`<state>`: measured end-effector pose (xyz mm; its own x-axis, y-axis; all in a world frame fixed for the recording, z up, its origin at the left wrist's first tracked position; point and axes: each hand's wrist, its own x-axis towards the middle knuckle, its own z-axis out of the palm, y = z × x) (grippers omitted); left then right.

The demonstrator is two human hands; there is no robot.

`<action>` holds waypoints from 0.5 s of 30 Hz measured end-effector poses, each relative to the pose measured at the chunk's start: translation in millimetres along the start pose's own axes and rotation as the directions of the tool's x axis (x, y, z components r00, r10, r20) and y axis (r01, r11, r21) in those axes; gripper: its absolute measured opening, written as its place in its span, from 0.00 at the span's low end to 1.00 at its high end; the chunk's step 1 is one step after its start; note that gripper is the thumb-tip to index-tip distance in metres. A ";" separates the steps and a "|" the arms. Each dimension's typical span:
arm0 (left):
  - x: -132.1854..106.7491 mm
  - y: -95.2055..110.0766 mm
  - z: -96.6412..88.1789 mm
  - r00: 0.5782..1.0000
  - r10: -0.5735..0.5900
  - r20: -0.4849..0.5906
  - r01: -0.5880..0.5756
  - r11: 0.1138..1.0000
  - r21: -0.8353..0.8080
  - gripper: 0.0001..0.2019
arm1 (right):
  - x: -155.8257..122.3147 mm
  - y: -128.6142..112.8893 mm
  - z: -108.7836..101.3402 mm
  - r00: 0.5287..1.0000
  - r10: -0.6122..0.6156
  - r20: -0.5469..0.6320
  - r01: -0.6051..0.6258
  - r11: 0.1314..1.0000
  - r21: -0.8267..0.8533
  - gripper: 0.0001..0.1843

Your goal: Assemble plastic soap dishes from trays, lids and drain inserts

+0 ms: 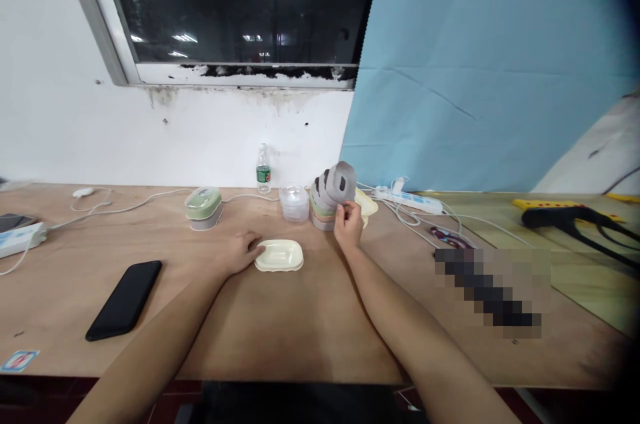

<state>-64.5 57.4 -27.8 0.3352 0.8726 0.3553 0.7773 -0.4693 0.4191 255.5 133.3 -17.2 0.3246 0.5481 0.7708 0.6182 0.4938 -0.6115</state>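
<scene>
A shallow cream oval dish [279, 255] lies flat on the table in front of me. My left hand [241, 253] is at its left end, fingers curled and thumb against the rim. Farther right, my right hand [349, 223] pinches the lower edge of a grey oval piece with a dark slot [343, 183]. That piece tilts at the top of a leaning stack of similar grey parts. Below it are green, peach and grey oval containers [323, 219], partly hidden by my fingers. Cream pieces [367, 204] show behind the right hand.
Nested clear tubs [294, 204] stand left of the stack. A green-and-grey lidded box [203, 209] and a plastic bottle [263, 169] are farther left. A black phone [124, 301] lies near the front. White cables and a power strip [410, 199] are at the back right.
</scene>
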 end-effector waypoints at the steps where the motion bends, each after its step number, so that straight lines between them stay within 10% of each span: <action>1: 0.1 -0.3 0.2 1.000 0.000 0.000 0.000 1.000 0.000 0.18 | -0.2 1.0 0.8 1.000 0.002 -0.005 -0.002 1.000 0.007 0.19; 15: -0.4 -4.5 3.3 0.997 -0.082 0.013 0.082 0.997 -0.016 0.26 | -8.3 -1.2 8.6 1.000 0.014 -0.019 -0.013 0.997 0.071 0.27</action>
<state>-66.3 59.6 -32.6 0.2778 0.9097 0.3086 0.7937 -0.3984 0.4598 246.0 134.0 -24.4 0.3468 0.5423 0.7653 0.5616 0.5335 -0.6325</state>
